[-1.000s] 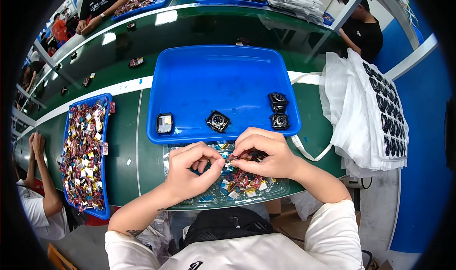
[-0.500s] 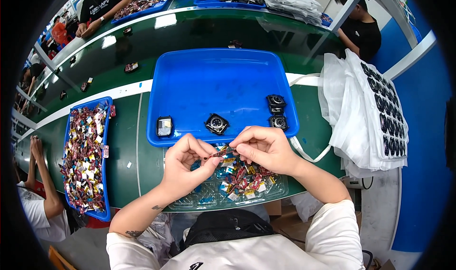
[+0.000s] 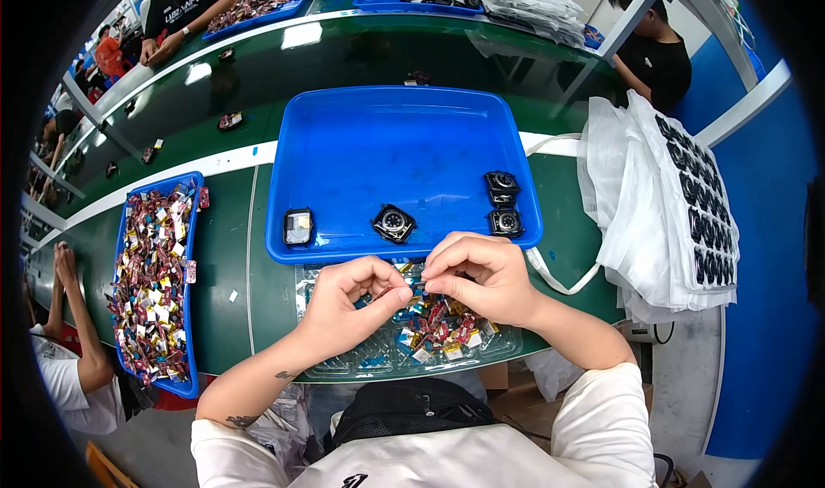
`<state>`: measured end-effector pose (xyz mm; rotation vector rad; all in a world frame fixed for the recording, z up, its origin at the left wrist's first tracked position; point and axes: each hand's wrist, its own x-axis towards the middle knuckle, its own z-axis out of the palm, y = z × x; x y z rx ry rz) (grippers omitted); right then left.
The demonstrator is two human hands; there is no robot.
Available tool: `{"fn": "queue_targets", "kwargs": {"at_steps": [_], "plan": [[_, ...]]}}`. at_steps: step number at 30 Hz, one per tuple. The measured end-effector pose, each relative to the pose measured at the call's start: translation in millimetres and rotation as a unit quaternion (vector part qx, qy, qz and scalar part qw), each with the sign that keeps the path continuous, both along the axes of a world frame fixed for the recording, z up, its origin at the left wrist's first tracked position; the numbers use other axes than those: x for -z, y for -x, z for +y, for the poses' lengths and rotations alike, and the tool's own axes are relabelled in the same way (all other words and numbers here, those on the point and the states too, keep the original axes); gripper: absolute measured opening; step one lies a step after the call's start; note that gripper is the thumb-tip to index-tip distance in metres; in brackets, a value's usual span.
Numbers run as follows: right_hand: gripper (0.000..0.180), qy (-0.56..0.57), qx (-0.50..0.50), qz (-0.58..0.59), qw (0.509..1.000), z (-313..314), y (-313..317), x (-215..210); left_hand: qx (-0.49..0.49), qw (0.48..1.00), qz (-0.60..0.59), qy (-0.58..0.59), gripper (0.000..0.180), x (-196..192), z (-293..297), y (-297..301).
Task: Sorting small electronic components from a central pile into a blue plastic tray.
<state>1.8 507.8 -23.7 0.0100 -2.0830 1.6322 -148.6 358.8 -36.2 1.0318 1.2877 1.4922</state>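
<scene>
My left hand (image 3: 348, 303) and my right hand (image 3: 479, 277) meet over a clear plastic tray (image 3: 344, 368) at the near table edge, pinching a small colourful part (image 3: 411, 289) between their fingertips. The clear tray holds several small red, blue and yellow parts (image 3: 443, 329). Just beyond my hands lies a big blue tray (image 3: 395, 136). On it are a square silver-faced piece (image 3: 297, 227), a black round-centred piece (image 3: 394, 223) and a cluster of three black pieces (image 3: 503, 203) at its right edge.
A long blue bin (image 3: 153, 282) full of small colourful parts lies to the left on the green table (image 3: 232, 256). White plastic bags (image 3: 666, 204) with black pieces are stacked at the right. Other people sit on the left and at the far side.
Both hands stay over the clear tray; the fingertips have drawn closer together around the small part. The trays have not moved.
</scene>
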Motion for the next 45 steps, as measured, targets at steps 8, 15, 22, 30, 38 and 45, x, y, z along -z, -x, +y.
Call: {"fn": "queue_targets", "kwargs": {"at_steps": [8, 15, 22, 30, 38, 45], "plan": [[0.008, 0.216, -0.068, -0.036, 0.973, -8, -1, 5, -0.001, 1.000, 0.028, 0.004, 0.005, 4, 2, 1], [0.009, 0.152, -0.012, -0.035, 0.988, -8, 0, 2, -0.052, 0.998, -0.004, -0.031, 0.000, 0, 1, -2], [0.006, 0.049, -0.002, -0.036, 0.998, -5, -2, 7, -0.025, 0.998, 0.036, -0.039, 0.003, 2, 2, 3], [0.006, 0.109, -0.066, -0.041, 0.991, -2, -2, 6, 0.058, 0.997, 0.010, -0.042, 0.008, 2, 1, 6], [0.006, 0.128, -0.067, -0.056, 0.988, -3, -3, 7, 0.040, 0.998, -0.022, -0.034, 0.006, 5, 3, 4], [0.010, -0.024, 0.016, -0.021, 0.999, -9, -1, -2, -0.002, 0.999, -0.026, -0.033, 0.002, 3, 0, 4]]}}
